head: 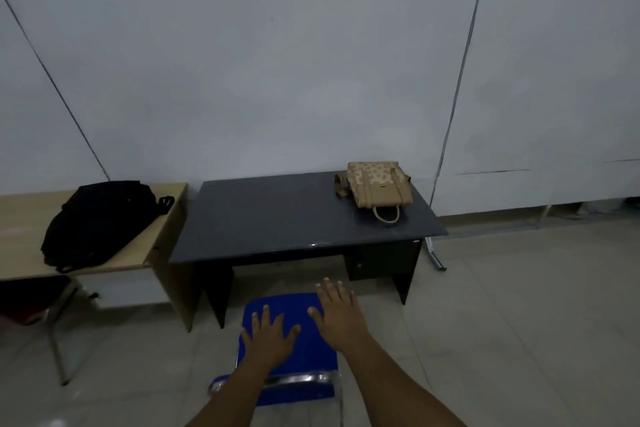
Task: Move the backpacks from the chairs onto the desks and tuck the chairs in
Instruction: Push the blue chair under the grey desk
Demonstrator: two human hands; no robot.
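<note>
A blue plastic chair with a chrome metal frame is seen in front of a dark grey rectangular desk, not tucked under it; its seat lies on the near side of the desk's front edge, with tiled floor visible between them. The left hand is held over the seat with fingers spread, palm down, and appears to rest flat on the blue surface, though contact cannot be confirmed. The right hand is likewise opened wide, palm down, over the right front part of the seat, its fingertips reaching past the seat's far edge. Nothing is gripped by either hand.

A tan backpack with a spotted pattern and a looped handle is laid on the far right corner of the dark grey desk, its handle pointing toward the near edge. Just beside that desk, to the left, a light wooden desk is placed, and a black fabric backpack is laid flat on it. Under the wooden desk, part of a second chair with a dark red seat and grey metal legs is visible. A plain white wall is seen behind both desks.
</note>
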